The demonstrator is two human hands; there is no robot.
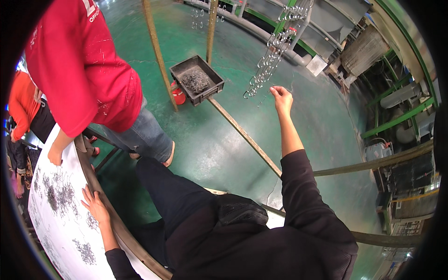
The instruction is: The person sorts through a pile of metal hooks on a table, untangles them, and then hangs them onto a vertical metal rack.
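My left hand (97, 207) rests with fingers spread on the white tabletop (51, 233), next to loose piles of small dark wire pieces (60, 193). A smaller heap of them (85, 252) lies nearer to me. My right arm reaches out to the front right. Thumb and fingertips of my right hand (283, 99) are pinched together beside the lower end of a hanging string of shiny metal hooks (266, 67). Something thin and faint shows by the fingertips, too small to make out.
A co-worker in a red shirt (88, 70) stands at the left, a hand on the table. A dark crate (175, 72) with a wire heap stands ahead between wooden posts (158, 51). Below it is a red bucket (178, 96). Pipes and green framework (401, 116) line the right.
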